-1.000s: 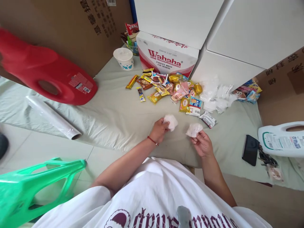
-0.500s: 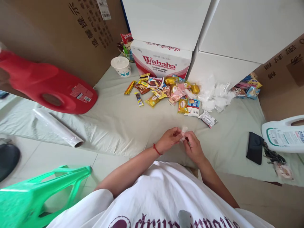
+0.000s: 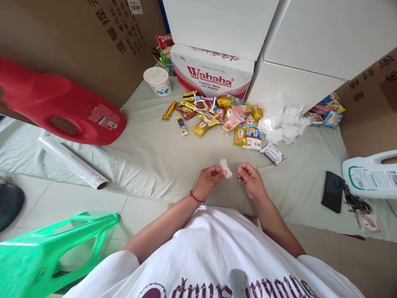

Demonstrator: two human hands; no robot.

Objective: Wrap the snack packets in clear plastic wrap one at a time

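A small, crumpled whitish piece of thin film [image 3: 226,168], much like a little plastic bag, is pinched between the fingertips of my left hand [image 3: 208,182]. Just to the right, apart from it, my right hand [image 3: 252,182] has its fingers curled together; whether anything is in them is hidden. Beyond both hands lies a heap of wrapped snacks [image 3: 209,118] with a pinkish crumpled bag [image 3: 235,118] on it. Closest to my right hand is a silver-white snack packet [image 3: 273,154]. A pile of crumpled clear plastic bags [image 3: 283,124] spreads behind that packet.
At the back stand a Wahaba-style water carton [image 3: 214,78] marked "Wahaha" and a paper cup [image 3: 157,81]. A red jug [image 3: 74,111] and a film roll [image 3: 74,163] lie left. Right are a phone [image 3: 333,191], keys [image 3: 356,203] and a white bottle [image 3: 370,176]. A green stool [image 3: 62,248] stands lower left.
My hands have moved apart. Before, both fingertips met on the whitish piece; now it stays in my left hand, which has shifted left, and my right hand is off it.
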